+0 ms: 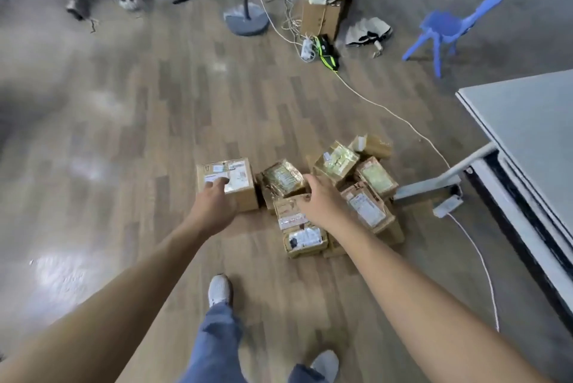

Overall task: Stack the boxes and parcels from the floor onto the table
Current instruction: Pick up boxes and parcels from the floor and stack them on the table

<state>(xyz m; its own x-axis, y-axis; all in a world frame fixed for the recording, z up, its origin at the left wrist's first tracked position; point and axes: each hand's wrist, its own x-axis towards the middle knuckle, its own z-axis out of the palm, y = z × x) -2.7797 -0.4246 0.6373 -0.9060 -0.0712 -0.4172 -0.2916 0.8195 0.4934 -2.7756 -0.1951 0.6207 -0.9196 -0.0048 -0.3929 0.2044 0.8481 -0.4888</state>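
Parcels (338, 164) heaped on wooden floor (155, 134) beside desk (527, 128) | lone box (240, 185) just left of heap | our left hand (214, 204) spread over that box, contact we cannot tell | our right hand (322, 199) loosely spread above heap, gripping nothing

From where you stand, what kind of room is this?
Probably a workroom or studio, not a home: taped cardboard parcels piled on the floor, a stand on a round base, loose cables trailing past it, and a plain grey table.
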